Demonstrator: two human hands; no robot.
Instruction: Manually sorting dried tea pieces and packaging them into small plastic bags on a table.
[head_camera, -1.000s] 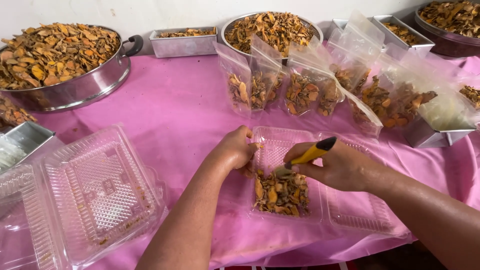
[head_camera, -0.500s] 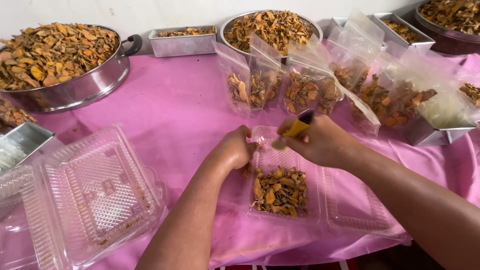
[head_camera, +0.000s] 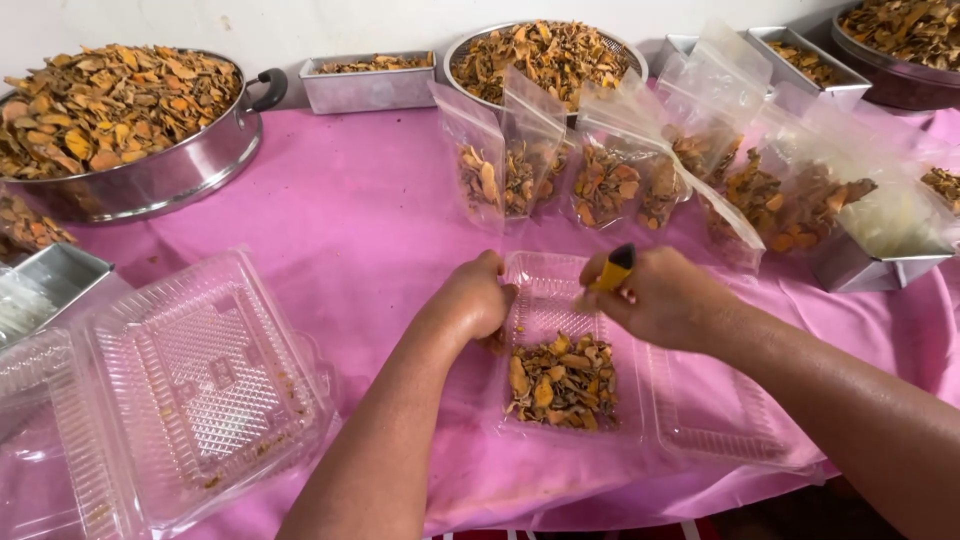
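Note:
An open clear plastic clamshell box (head_camera: 545, 300) lies on the pink tablecloth (head_camera: 360, 230), with a heap of dried orange-brown slices (head_camera: 562, 382) in its near part. My left hand (head_camera: 468, 303) is curled at the box's left rim, touching it; whether it grips slices is hidden. My right hand (head_camera: 660, 297) hovers over the box's right side, closed on a small yellow tool with a black tip (head_camera: 614, 270) that points up.
Several clear bags (head_camera: 620, 170) of slices stand behind the box. A big steel pan (head_camera: 150, 175) of slices sits far left, a round bowl (head_camera: 545, 55) and metal trays (head_camera: 368, 85) at the back. Empty stacked clamshells (head_camera: 190, 380) lie at the near left.
My right hand has lifted with the yellow tool and shifted up toward the far edge of the box, turning the tool upright. My left hand stays at the box's left rim.

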